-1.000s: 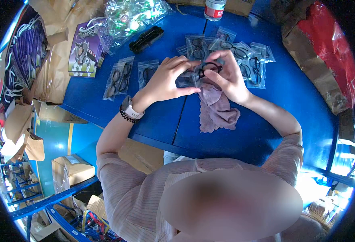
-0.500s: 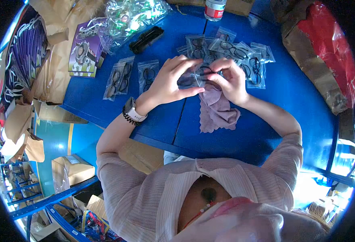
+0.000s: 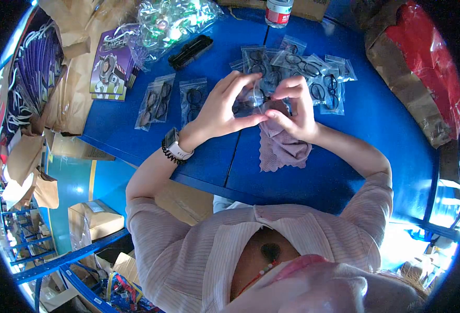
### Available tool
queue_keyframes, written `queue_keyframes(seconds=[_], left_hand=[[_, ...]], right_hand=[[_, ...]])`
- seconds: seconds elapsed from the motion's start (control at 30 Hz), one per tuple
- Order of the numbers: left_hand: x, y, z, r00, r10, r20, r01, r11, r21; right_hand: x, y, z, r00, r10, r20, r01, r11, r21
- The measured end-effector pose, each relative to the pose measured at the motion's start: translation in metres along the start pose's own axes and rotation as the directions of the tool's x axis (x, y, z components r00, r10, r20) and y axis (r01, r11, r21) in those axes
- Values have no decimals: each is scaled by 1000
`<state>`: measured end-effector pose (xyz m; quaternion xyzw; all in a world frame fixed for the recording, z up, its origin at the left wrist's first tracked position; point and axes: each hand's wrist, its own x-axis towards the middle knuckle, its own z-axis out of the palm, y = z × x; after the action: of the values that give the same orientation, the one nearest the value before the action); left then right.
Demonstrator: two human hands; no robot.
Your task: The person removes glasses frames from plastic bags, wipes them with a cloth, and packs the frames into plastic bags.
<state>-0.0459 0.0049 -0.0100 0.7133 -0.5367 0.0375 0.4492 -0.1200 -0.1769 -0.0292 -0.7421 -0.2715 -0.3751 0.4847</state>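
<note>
The left hand (image 3: 222, 108) grips a clear bag (image 3: 254, 98) in its fingers (image 3: 244, 82) (contents blurred) above the table (image 3: 366, 99); I cannot tell whether the right hand (image 3: 299, 116), at its three o'clock, pinches it. Bagged glasses (image 3: 304, 66) lie at two and nine o'clock.

Table (image 3: 345, 167) blue w/ dk seam (image 3: 232, 161). Glasses (image 3: 302, 63) blk, bags (image 3: 348, 70) clear. Cloth (image 3: 285, 148) mauve w/ fine grid. Case (image 3: 191, 52) blk. Booklets (image 3: 109, 78) purple w/ wht/grn figure. Bottle (image 3: 278, 14) clear, red/wht label (image 3: 277, 19). Shirt (image 3: 172, 240) pale pink, thin stripes. Watch strap (image 3: 179, 152) wht. Far-R sheet (image 3: 420, 47) red. Floor (image 3: 68, 182) teal w/ yel. line (image 3: 92, 175).
</note>
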Motion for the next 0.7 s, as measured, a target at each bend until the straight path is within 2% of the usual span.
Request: queue_keyframes(seconds=[0.13, 0.3, 0.5, 0.63, 0.67, 0.7], left_hand=[[-2, 0, 2, 998, -57, -8, 57, 998, -6], [-2, 0, 2, 999, -42, -26, 42, 999, -2], [-2, 0, 7, 997, -75, -23, 75, 997, 15], [0, 6, 12, 990, -109, -89, 89, 975, -204], [1, 6, 10, 990, -109, -89, 89, 975, -204], [1, 6, 5, 984, -174, -44, 156, 948, -277]], right_hand=[[-2, 2, -7, 985, 8, 175, 5, 997, -76], [-1, 1, -7, 968, 80, 237, -73, 997, -39], [-1, 4, -3, 970, 128, 207, -139, 990, 37], [-3, 10, -3, 956, 221, 193, -238, 969, 66], [-3, 9, -3, 956, 221, 194, -238, 969, 66], [-2, 6, -2, 945, 273, 180, -296, 948, 115]])
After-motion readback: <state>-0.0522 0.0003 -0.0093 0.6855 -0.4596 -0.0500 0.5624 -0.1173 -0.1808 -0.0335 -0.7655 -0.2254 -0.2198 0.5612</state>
